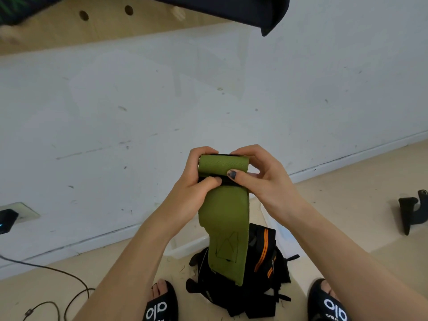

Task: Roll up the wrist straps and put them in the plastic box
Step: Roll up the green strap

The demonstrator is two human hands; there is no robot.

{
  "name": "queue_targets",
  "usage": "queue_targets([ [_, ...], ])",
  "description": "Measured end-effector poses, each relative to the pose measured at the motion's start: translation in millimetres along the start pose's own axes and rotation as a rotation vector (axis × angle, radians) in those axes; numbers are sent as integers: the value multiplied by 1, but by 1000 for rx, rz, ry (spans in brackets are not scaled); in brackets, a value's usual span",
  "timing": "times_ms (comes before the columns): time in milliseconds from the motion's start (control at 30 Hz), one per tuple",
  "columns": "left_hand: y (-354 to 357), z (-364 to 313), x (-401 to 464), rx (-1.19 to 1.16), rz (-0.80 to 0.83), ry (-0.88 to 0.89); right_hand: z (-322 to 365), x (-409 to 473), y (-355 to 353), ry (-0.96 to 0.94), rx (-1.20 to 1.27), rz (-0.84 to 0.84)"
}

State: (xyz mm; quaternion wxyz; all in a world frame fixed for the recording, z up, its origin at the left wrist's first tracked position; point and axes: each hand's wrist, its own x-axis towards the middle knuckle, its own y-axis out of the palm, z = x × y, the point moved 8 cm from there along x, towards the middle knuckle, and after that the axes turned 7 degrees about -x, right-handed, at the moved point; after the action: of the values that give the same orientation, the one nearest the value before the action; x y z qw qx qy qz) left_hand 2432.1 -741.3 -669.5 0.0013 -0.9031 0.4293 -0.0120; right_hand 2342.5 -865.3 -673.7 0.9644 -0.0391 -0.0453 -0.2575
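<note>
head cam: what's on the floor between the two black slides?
A heap of black wrist straps, one with orange stripes, lies between the left black slide and the right black slide. The green strap's loose tail hangs above it.

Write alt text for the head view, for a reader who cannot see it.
Both hands, left hand and right hand, grip a partly rolled green wrist strap, its loose tail hanging down. Below, on the floor, lie a pile of black straps and a clear plastic box.
</note>
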Motion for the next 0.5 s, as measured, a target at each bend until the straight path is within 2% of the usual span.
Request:
queue_targets([
  [200,-8,-4,-1,-57,-83,56,-3,0,9,96,82,125],
  [367,-8,-5,-1,-13,-96,101,-6,1,6,117,35,12],
  [500,-1,5,2,-62,2,5,-5,0,-1,81,34,-33],
])
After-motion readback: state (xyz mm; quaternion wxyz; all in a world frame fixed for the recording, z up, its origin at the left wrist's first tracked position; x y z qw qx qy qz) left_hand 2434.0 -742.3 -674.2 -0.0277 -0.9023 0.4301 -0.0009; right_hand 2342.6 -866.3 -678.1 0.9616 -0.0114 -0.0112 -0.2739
